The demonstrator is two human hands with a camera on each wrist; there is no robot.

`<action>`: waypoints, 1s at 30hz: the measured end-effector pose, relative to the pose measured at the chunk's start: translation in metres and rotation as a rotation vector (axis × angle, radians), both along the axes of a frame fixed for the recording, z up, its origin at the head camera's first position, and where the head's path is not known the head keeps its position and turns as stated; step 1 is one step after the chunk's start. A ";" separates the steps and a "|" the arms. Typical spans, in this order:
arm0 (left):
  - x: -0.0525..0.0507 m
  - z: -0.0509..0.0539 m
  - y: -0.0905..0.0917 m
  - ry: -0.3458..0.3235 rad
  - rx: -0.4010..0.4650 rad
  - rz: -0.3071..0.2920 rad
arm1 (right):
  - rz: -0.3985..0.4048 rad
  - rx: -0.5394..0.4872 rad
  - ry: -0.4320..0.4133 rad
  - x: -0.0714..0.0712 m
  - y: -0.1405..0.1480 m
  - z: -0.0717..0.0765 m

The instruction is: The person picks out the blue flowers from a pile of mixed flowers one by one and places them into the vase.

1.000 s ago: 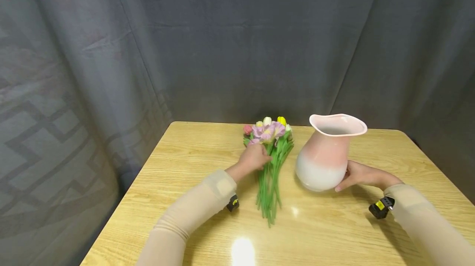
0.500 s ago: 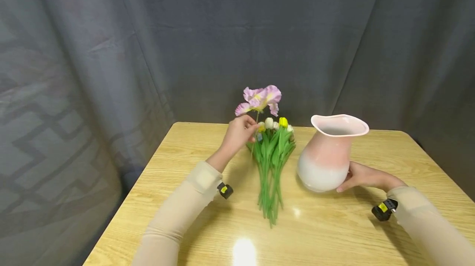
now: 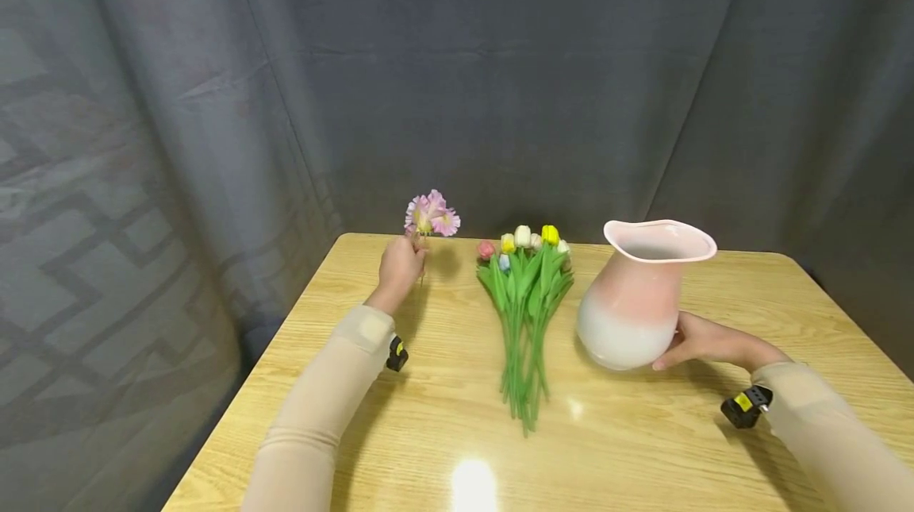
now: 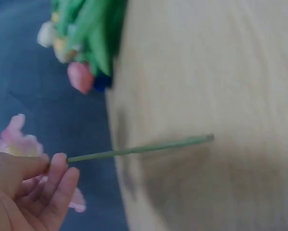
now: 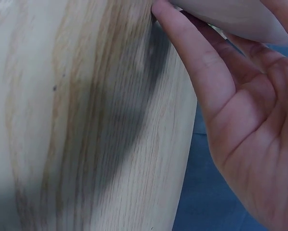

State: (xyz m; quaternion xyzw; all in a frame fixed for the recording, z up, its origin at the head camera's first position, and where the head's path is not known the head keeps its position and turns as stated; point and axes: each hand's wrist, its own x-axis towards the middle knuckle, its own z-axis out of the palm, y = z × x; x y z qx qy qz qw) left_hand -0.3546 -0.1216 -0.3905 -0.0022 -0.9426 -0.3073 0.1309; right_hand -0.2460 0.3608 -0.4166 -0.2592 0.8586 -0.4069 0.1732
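Observation:
My left hand [image 3: 401,264] pinches the stem of a pink-lilac iris [image 3: 432,213] with a yellow centre, held above the table's far left. In the left wrist view its green stem [image 4: 139,149] runs out from the fingertips over the tabletop. A bunch of tulips [image 3: 526,302] in red, yellow, white and blue, with green stems, lies to the right. My right hand [image 3: 714,341] rests against the lower right side of a pink-and-white vase [image 3: 631,306] with a wavy rim. Its fingers look fairly straight; the vase partly hides them.
The wooden table [image 3: 443,385] ends at a back edge close to the flower heads. Behind it hangs a grey curtain [image 3: 485,99], which also runs along the left side. Each wrist carries a small black camera, such as the right wrist camera [image 3: 745,406].
My left hand has lifted the iris off the tulips and carried it left, away from them. The right hand has stayed at the vase.

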 end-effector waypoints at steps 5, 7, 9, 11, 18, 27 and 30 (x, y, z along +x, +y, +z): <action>-0.003 -0.020 -0.008 -0.111 -0.099 0.008 | -0.006 -0.001 -0.005 -0.001 0.000 -0.001; -0.003 -0.025 -0.009 -0.159 -0.114 0.017 | -0.003 0.008 0.000 -0.001 0.000 -0.001; -0.004 -0.029 -0.010 -0.206 -0.126 0.022 | -0.005 0.013 0.004 -0.001 -0.001 -0.001; -0.006 -0.033 -0.009 -0.240 -0.123 0.027 | -0.007 0.017 0.010 -0.001 0.000 -0.001; -0.012 -0.041 -0.004 -0.252 -0.256 0.034 | -0.002 0.019 0.017 -0.001 0.000 -0.003; -0.011 -0.030 -0.001 -0.272 -0.330 0.036 | 0.006 0.024 0.028 -0.001 0.000 -0.001; -0.011 -0.019 0.007 -0.287 -0.357 0.053 | 0.004 0.021 0.019 -0.001 0.000 -0.001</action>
